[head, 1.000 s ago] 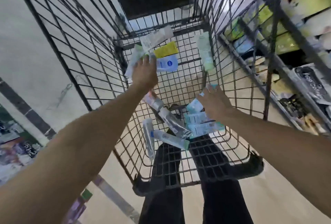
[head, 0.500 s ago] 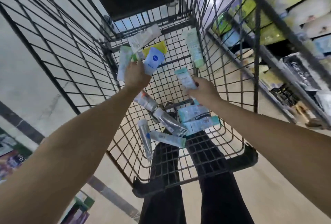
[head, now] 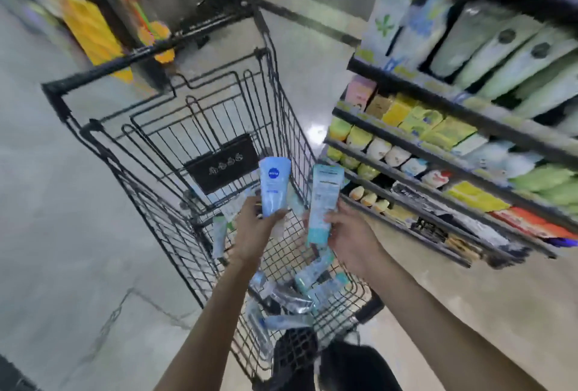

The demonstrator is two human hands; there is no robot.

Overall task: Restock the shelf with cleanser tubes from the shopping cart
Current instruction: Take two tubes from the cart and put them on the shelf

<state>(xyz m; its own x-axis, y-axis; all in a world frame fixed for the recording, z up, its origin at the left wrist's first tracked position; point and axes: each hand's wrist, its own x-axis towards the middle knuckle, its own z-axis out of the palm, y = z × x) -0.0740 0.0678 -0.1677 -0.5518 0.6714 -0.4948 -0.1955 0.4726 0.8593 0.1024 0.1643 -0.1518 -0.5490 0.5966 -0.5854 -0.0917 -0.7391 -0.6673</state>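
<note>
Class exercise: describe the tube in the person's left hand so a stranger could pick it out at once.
Start at the black wire shopping cart in the aisle. Above its basket two hands each hold a tube upright; the left hand grips the pale blue tube. Unlike the white-and-teal tube in the right hand, it carries a round dark-blue logo.

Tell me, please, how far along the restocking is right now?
Early on. The left hand holds a blue tube and the right hand a teal tube, both lifted above the cart. Several tubes remain in its basket; none visibly reaches the shelf yet.
</note>
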